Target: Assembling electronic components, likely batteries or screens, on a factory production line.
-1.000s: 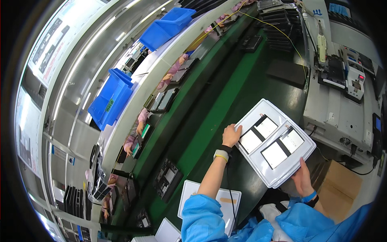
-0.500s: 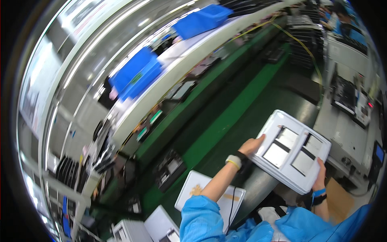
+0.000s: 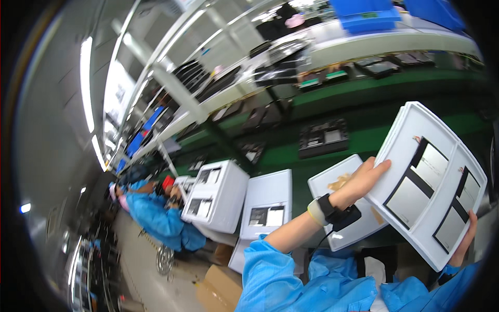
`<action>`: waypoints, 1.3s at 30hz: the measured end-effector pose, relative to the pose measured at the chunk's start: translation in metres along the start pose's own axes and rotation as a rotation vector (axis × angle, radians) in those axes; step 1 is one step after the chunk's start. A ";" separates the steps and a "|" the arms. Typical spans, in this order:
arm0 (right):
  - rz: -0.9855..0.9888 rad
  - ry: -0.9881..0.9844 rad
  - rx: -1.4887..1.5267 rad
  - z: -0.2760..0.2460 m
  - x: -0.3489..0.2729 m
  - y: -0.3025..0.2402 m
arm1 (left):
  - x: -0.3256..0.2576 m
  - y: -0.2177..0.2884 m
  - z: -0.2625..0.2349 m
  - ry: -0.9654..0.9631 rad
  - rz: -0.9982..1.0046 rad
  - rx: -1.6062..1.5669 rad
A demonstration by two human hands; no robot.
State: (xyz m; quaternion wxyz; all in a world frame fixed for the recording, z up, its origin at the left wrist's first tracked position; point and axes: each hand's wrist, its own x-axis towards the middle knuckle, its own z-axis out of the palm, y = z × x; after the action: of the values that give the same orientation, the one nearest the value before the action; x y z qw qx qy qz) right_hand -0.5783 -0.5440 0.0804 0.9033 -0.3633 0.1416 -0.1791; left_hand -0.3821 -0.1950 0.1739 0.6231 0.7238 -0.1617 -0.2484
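At the right, both my hands hold a white plastic tray, apparently a stack of them, tilted above the workbench. My left hand grips its left edge, thumb on top. My right hand is closed on the lower right edge, fingers partly hidden. Flat white-and-black packs, which look like batteries with small wires, lie in the tray's two compartments. A black wrist strap with a small box and a cable is on my left wrist. Below that forearm lies another white tray with tan pieces on it.
A tall stack of white trays stands to the left, next to a tray with packs. A black device chassis sits on the green line. A co-worker in blue is at far left. A cardboard box lies below.
The view has swung left, bringing the tray stack and the co-worker into sight. The held tray is tilted more steeply; both hands have kept their grip.
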 end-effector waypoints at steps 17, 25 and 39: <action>0.935 -0.701 -0.106 0.330 -0.046 0.231 | -0.416 -0.088 -0.181 1.035 0.402 -0.748; 1.073 -0.793 0.027 0.484 -0.099 0.415 | -0.478 -0.120 -0.308 1.423 0.664 -0.635; 0.885 -0.460 -0.202 0.579 -0.169 0.573 | -0.446 -0.218 -0.375 1.695 0.185 0.125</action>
State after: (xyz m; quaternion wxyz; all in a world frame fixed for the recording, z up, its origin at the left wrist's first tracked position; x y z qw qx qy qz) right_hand -0.3795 0.2639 0.0992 0.8607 -0.3841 0.0960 0.3201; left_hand -0.5556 0.3933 0.0674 0.5103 0.6821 0.2871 0.4381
